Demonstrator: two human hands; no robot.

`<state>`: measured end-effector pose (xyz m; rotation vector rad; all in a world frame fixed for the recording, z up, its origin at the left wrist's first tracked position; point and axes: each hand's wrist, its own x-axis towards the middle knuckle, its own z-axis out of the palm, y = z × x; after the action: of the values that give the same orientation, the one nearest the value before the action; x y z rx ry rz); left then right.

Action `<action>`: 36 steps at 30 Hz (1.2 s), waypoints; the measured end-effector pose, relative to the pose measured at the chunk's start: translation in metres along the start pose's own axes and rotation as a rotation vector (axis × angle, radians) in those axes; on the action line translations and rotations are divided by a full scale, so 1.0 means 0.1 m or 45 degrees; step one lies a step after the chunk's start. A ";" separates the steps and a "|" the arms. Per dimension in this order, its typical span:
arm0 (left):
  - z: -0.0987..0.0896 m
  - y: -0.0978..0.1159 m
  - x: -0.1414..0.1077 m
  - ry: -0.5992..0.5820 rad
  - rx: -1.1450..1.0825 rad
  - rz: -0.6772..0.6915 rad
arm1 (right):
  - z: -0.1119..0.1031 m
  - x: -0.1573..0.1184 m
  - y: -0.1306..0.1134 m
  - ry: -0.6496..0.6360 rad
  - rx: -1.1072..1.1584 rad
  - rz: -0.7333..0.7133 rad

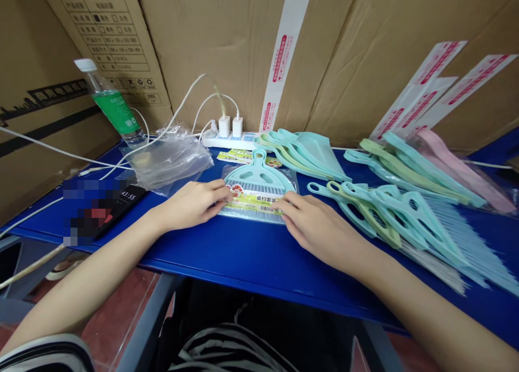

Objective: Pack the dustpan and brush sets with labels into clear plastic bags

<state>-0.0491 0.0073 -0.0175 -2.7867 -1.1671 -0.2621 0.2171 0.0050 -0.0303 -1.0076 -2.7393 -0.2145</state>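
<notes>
A light-blue hand brush (256, 169) with grey-blue bristles lies in a clear plastic bag (290, 176) in front of me. Across its bristles runs a printed yellow-green and white label card (255, 198); I cannot tell whether it is inside the bag or on top. My left hand (201, 201) pinches the card's left end with bent fingers. At the card's right end, my right hand (314, 220) has its fingers closed on the edge. More label cards (237, 155) lie just behind the brush. The fingertips are partly hidden.
Nested dustpans (316, 150) stand behind, with brushes (405, 215) and bagged sets (438, 172) at right. To the left are empty clear bags (174, 155), a tilted water bottle (115, 110), a phone (121, 201) and cables. A power strip (243, 140) sits against the cardboard wall (219, 42).
</notes>
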 end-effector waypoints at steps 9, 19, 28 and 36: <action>0.01 -0.01 0.00 -0.001 0.029 0.009 | 0.00 0.00 0.00 -0.022 0.013 0.014; 0.00 -0.01 -0.01 -0.018 0.037 0.008 | 0.00 0.00 0.01 -0.006 -0.009 -0.004; 0.01 -0.01 -0.01 -0.020 0.042 0.022 | 0.00 0.00 0.01 -0.010 0.001 -0.009; 0.01 -0.01 -0.01 -0.021 0.039 0.016 | 0.00 -0.01 0.02 -0.012 0.018 -0.013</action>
<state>-0.0508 0.0073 -0.0183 -2.7740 -1.1464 -0.2181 0.2185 0.0060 -0.0306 -0.9932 -2.7508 -0.1925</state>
